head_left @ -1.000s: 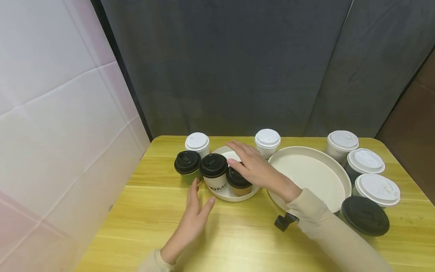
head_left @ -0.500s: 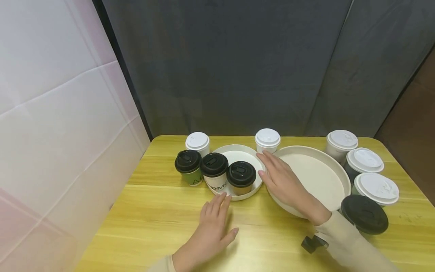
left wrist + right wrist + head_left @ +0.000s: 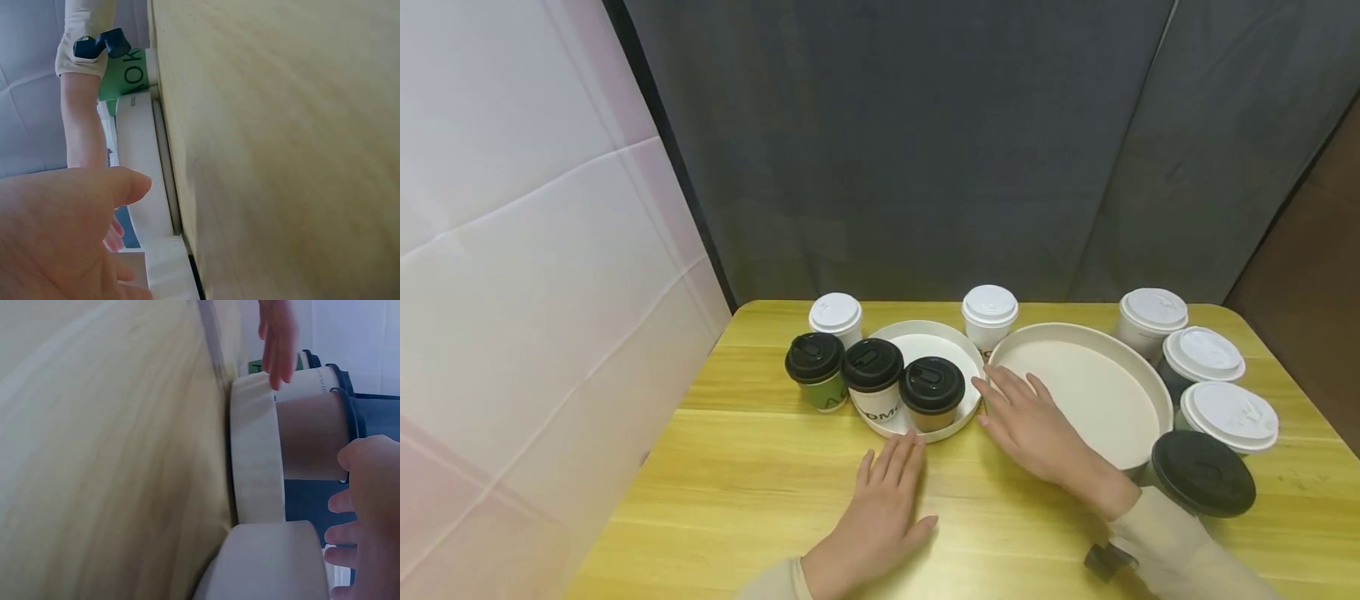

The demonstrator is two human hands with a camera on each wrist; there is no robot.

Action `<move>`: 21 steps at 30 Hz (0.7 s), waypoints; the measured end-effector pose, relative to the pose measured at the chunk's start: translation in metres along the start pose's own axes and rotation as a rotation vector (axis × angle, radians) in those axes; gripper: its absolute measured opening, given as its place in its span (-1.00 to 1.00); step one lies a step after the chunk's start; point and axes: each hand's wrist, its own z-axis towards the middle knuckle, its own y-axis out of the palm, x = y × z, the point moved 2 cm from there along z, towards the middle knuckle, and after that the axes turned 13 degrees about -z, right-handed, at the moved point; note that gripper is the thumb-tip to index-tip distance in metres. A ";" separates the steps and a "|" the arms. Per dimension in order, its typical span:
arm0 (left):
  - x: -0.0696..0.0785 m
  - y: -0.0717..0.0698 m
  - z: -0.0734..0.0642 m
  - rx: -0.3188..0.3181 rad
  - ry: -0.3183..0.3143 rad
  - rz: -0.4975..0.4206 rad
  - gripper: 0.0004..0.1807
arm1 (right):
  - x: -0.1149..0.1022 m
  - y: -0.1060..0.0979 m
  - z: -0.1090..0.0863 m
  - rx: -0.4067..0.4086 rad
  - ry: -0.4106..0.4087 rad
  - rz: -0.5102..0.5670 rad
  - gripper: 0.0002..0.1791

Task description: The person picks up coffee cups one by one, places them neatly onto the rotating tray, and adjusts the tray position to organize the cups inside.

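On a small round white tray (image 3: 953, 335) stand two lidded paper coffee cups: a white one (image 3: 874, 379) with a black lid and a tan one (image 3: 932, 393) with a black lid. My left hand (image 3: 883, 508) lies with straight, spread fingers at the tray's front rim, holding nothing. At the tray's right rim is my right hand (image 3: 1033, 429), fingers extended, between this tray and a larger cream tray (image 3: 1082, 392). In the right wrist view, the fingers of my right hand (image 3: 369, 512) appear beside the tan cup (image 3: 312, 434), gripping nothing.
A green cup (image 3: 820, 375) with a black lid and a white-lidded cup (image 3: 837, 317) stand left of the small tray. Behind the trays is another white-lidded cup (image 3: 990, 315). Several lidded cups line the large tray's right side, including a black-lidded one (image 3: 1202, 472). A dark curtain hangs behind.
My right hand has moved off the tan cup, to the right and toward me, to the small tray's right rim. My left hand has shifted right from beside the green cup to the front rim.
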 end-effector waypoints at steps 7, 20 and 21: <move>-0.005 -0.004 -0.003 -0.013 -0.022 -0.013 0.01 | -0.003 0.005 -0.003 0.008 -0.028 -0.031 -0.40; -0.022 -0.021 -0.008 -0.029 -0.077 -0.034 0.00 | -0.014 0.008 -0.004 0.026 -0.069 -0.050 -0.39; -0.024 -0.023 -0.008 -0.029 -0.082 -0.039 0.00 | -0.015 0.008 -0.004 0.026 -0.070 -0.047 -0.39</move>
